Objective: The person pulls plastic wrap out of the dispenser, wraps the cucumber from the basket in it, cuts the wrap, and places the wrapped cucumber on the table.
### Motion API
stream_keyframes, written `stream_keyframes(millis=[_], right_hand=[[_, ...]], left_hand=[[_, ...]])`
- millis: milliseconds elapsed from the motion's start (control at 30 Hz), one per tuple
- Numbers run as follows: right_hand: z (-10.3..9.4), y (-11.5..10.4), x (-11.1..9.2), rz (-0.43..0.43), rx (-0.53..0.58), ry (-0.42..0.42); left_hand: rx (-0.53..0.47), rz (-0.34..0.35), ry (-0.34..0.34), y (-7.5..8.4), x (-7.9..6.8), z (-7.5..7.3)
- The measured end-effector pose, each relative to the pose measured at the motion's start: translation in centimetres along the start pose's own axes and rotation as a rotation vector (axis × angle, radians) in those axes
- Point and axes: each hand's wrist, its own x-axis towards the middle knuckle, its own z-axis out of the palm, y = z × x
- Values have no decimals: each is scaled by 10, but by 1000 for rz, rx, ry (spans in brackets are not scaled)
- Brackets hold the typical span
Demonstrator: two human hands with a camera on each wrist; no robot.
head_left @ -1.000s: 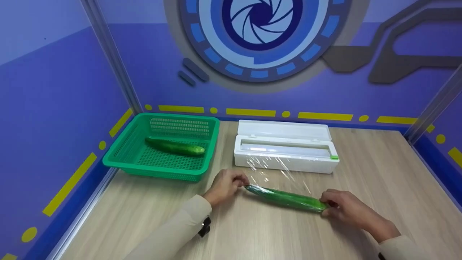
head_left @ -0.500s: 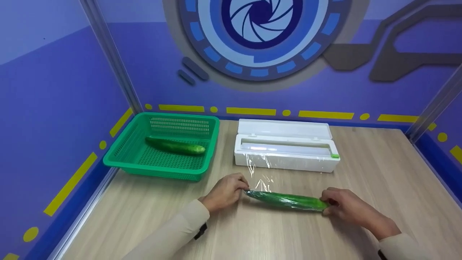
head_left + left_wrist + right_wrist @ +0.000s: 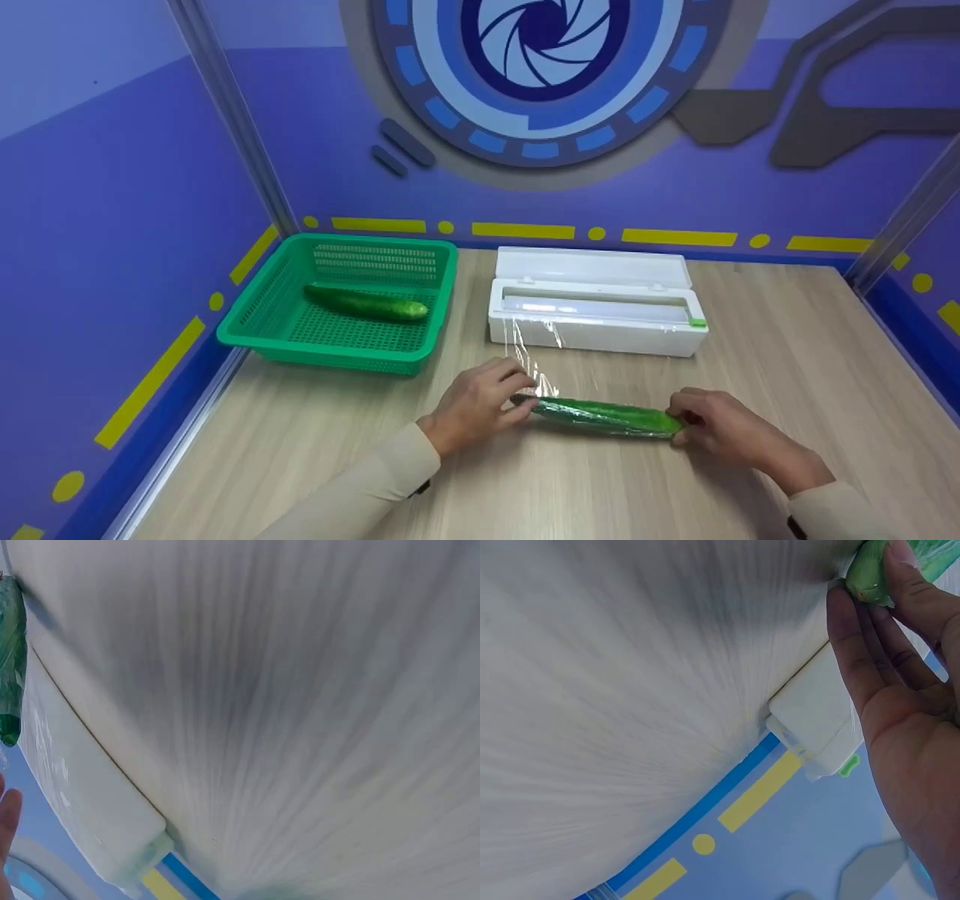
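A person's right hand (image 3: pixel 724 427) grasps the right end of a film-covered cucumber (image 3: pixel 607 417), well in from the back edge of a wooden table (image 3: pixel 562 487). The left hand (image 3: pixel 480 397), fingers parted, is released at the cucumber's other end. Clear film (image 3: pixel 541 381) stretches to an open white box (image 3: pixel 592 337) near the back edge. A green basket (image 3: pixel 337 358) in the back left corner holds a second cucumber (image 3: pixel 365 303).

Bright glints on clear film (image 3: pixel 538 381)

The left wrist view crops the cucumber (image 3: pixel 10 652) and left hand (image 3: pixel 7 823) at left. The right wrist view crops the cucumber upper right.
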Motion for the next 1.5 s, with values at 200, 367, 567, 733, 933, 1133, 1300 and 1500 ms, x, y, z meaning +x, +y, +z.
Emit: stream_keyframes(millis=[200,367,567,733,933,1133,1300,1500], right_hand=[[0,1,0,10,14,-15],[-1,0,0,12,15,-27],[-2,-1,0,55,23,-56],[-1,0,0,68,21,-67],[-2,1,-1,-1,-1,-21],[-3,0,0,26,2,-31],[-2,-5,1,153,23,-77],[0,-8,1,234,53,-69]], left_hand=[[-13,-109,-85,-3,-7,-3],[-205,-348,-66,0,-6,-4],[-396,-625,-102,2,2,-1],[-497,-773,-107,-2,5,4],[-598,-852,-133,-8,2,5],[-629,-769,-145,-12,-3,9],[-455,-601,-180,-11,-4,12],[-276,-471,-208,-8,-4,14]])
